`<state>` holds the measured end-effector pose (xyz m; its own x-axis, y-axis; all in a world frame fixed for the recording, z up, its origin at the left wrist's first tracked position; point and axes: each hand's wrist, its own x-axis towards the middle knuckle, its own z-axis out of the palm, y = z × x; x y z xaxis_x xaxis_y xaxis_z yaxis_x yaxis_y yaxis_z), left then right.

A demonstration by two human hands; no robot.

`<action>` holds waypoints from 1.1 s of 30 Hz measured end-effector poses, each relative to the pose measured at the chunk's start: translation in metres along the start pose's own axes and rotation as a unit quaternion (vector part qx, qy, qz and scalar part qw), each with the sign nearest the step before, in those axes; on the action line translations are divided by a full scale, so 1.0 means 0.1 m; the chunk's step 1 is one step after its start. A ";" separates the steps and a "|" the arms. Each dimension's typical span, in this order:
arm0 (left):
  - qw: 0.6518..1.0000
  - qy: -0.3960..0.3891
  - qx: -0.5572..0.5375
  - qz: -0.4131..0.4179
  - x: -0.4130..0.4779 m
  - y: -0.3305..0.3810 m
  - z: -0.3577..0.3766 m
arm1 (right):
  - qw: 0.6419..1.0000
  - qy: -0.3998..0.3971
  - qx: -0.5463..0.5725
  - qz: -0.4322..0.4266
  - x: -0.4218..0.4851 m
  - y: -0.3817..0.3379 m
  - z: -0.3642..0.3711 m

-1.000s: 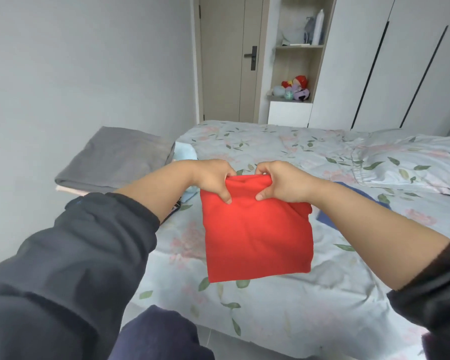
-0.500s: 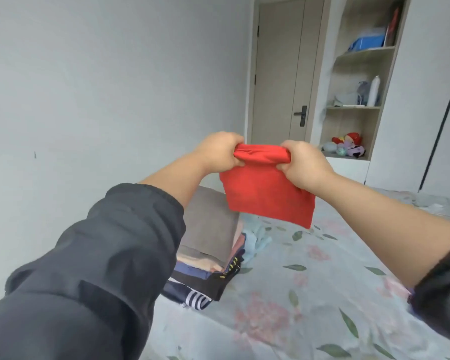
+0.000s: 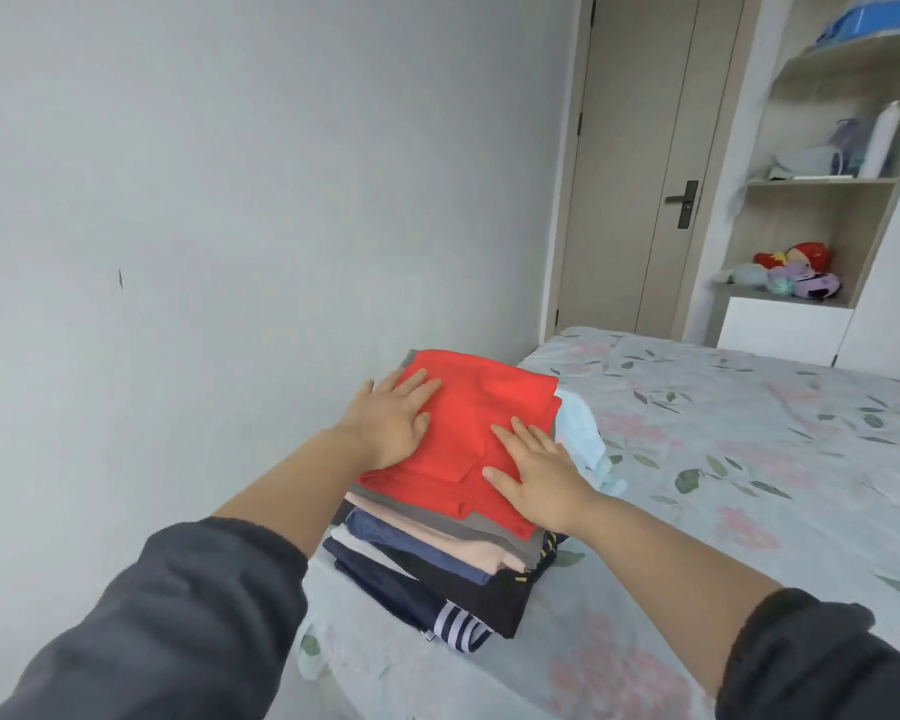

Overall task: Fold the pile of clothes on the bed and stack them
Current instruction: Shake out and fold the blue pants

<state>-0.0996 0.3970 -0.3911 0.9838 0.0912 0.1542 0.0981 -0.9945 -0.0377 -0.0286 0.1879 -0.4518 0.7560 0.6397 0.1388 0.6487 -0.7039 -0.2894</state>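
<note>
The left grip [image 3: 391,426] and the right grip [image 3: 539,472], both bare hands, lie wide and flat with fingers straight. Their palms press on the folded red garment [image 3: 484,407], and neither holds anything. The garment sits directly under both grips as the top layer of the stack of folded clothes [image 3: 437,558]. The stack stands on the corner of the bed [image 3: 749,459], with the wall [image 3: 230,252] off to the left grip's side. Just outside the right grip, against the stack, lies a pale blue cloth [image 3: 583,433].

The step in hand looks like settling and smoothing the red piece. To do it well, I would press straight down, then sweep each grip outward from the middle toward its own edge to push out creases. The red edges should line up with the grey layer [image 3: 417,506] beneath. Pressure should be light and even. The stack is tall and its lower layers jut out unevenly, so a sideways shove could slide it apart.
</note>
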 end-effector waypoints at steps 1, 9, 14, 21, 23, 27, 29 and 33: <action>1.000 0.012 -0.020 -0.004 0.07 0.05 0.08 | 1.000 0.002 0.011 0.005 0.04 0.01 0.03; 0.998 -0.007 0.033 -0.054 0.33 0.19 0.37 | 0.998 0.002 0.027 0.052 0.02 0.18 0.03; 0.997 0.074 0.011 0.020 0.23 0.70 0.29 | 0.995 0.043 -0.030 0.081 -0.33 0.42 -0.19; 0.984 0.100 -0.063 0.133 0.13 2.21 0.67 | 0.974 0.060 -0.131 0.175 -1.45 1.28 -0.37; 0.983 0.081 -0.089 0.139 0.07 2.69 0.88 | 0.965 0.047 -0.148 0.213 -1.86 1.59 -0.35; 0.977 0.031 -0.141 0.159 -0.13 3.63 1.39 | 0.941 0.014 -0.162 0.298 -2.66 2.19 -0.25; 0.974 -0.023 -0.149 0.168 -0.26 4.01 1.66 | 0.927 -0.010 -0.164 0.337 -3.03 2.47 -0.15; 0.967 -0.127 -0.123 0.182 -0.47 4.40 2.18 | 0.898 -0.047 -0.158 0.408 -3.61 2.95 0.08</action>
<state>-0.0699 -0.0333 -0.6298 0.9546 -0.2886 -0.0745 -0.2695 -0.9425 0.1977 -0.1111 -0.2480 -0.5947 0.9898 -0.1155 -0.0831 -0.1137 -0.9932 0.0266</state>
